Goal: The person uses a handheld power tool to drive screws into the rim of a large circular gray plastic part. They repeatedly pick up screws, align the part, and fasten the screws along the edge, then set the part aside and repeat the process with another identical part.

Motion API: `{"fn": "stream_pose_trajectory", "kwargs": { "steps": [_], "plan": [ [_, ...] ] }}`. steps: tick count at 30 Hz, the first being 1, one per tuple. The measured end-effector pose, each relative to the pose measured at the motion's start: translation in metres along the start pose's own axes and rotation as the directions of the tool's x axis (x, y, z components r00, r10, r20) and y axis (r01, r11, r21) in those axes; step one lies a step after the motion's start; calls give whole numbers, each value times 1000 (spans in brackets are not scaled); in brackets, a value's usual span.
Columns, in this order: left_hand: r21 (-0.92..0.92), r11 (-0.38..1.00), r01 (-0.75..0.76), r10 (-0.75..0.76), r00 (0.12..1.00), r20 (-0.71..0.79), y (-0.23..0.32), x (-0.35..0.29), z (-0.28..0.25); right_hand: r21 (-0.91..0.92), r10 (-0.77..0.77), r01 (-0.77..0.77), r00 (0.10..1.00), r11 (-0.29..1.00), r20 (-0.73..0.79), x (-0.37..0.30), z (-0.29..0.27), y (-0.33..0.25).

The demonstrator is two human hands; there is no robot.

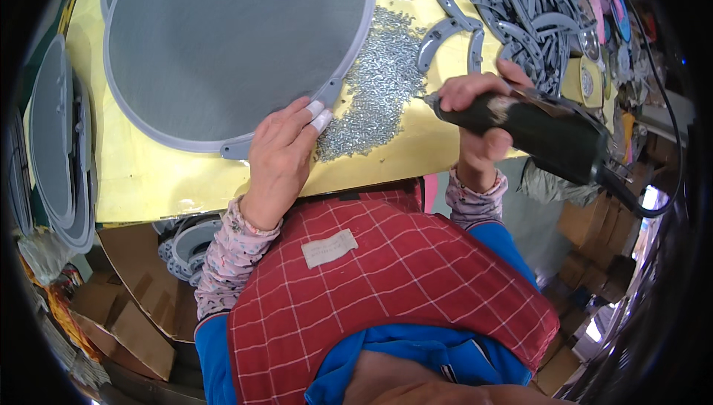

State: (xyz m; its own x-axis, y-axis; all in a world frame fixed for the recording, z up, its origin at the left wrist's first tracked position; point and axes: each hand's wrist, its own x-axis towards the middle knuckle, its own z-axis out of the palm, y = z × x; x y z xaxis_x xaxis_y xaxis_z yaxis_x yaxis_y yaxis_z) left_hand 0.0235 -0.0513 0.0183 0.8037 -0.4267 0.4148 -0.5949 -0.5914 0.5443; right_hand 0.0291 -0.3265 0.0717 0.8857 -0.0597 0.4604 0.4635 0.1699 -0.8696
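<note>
My left hand rests on the yellow tabletop, its taped fingertips touching the near rim of a large round grey mesh screen. My right hand grips a black electric screwdriver with its tip pointing left, toward a pile of small silver screws lying beside the screen's rim. A black cord runs from the tool's back end off to the right.
Several grey curved plastic frame pieces are heaped at the back right. More round mesh screens are stacked at the left edge. Cardboard boxes and grey rings sit below the table. A red checked apron covers my front.
</note>
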Motion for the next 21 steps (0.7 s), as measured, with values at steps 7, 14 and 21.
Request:
{"fn": "stream_pose_trajectory", "kwargs": {
  "steps": [7,14,21],
  "plan": [
    [-119,987,106,-110,994,-26,6,1,-2,346,-91,20,978,938,188,15,34,15],
    [-131,984,119,-129,989,-70,6,0,4,421,-43,-117,935,900,352,17,57,23],
    [-123,980,156,-166,984,-69,6,-1,8,370,-117,-38,914,928,389,21,64,17]
  ]
}}
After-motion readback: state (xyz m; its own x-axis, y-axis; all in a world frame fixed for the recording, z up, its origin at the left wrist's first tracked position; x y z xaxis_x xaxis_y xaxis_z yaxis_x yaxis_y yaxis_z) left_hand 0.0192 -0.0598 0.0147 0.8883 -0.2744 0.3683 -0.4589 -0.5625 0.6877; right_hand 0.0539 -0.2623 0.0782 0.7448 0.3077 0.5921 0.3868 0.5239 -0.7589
